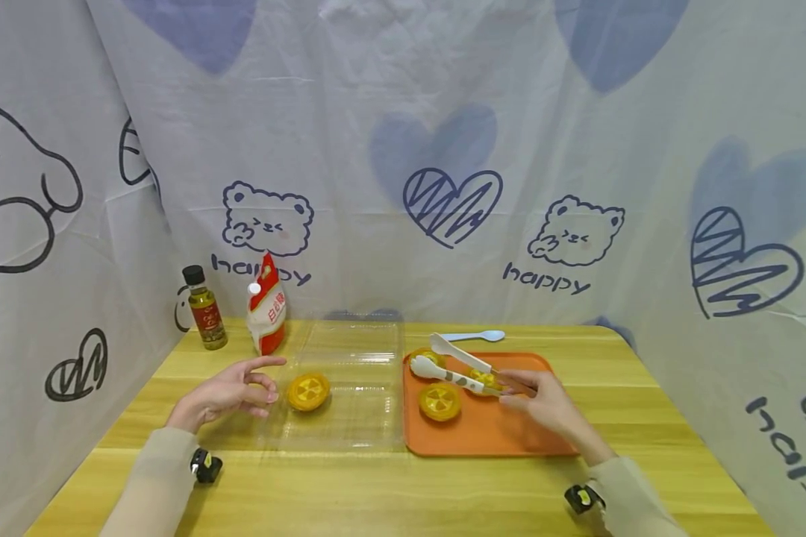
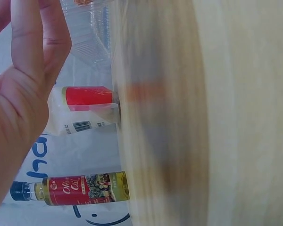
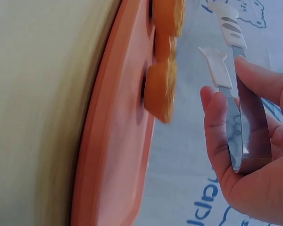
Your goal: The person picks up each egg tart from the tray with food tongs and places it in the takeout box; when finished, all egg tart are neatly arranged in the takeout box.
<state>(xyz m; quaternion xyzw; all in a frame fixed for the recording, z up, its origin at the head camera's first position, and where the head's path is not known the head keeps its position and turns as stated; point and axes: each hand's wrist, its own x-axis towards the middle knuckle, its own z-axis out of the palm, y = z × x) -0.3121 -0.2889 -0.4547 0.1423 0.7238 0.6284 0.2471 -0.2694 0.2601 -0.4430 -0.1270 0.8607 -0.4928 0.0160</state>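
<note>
**Right hand on tongs above tray of tarts, left hand loose by clear box**

Right hand grips the tongs, thumb on one metal arm, fingers on the other, bend back toward the palm. White tips spread, nothing between them; right wrist view shows them above the tarts, apart. Left hand holds nothing, index stretched out, other fingers loosely bent, at the left edge of the clear box; contact with it, can't tell.

Tarts: three on the orange tray. Near tart left of right hand; middle tart just off its fingertips, partly behind the tongs; far tart ahead-left, under the tips in the head view. Fourth tart sits in the box, just right of left hand.

Handling, my guess: tarts light, crust crumbly, filling soft, so fragile. Best hold is low on the side walls, one tip each side, light squeeze; pinching the top would dent it. Tongs look springy, smooth metal maybe slippery; mid-arm hold fine. Box thin, flexy, light, could slide if bumped; steady it by the rim.

Further out: red-and-white bag ahead of left hand, oil bottle ahead-left of it, pale spoon beyond the tray, ahead of right hand. All on the table.
</note>
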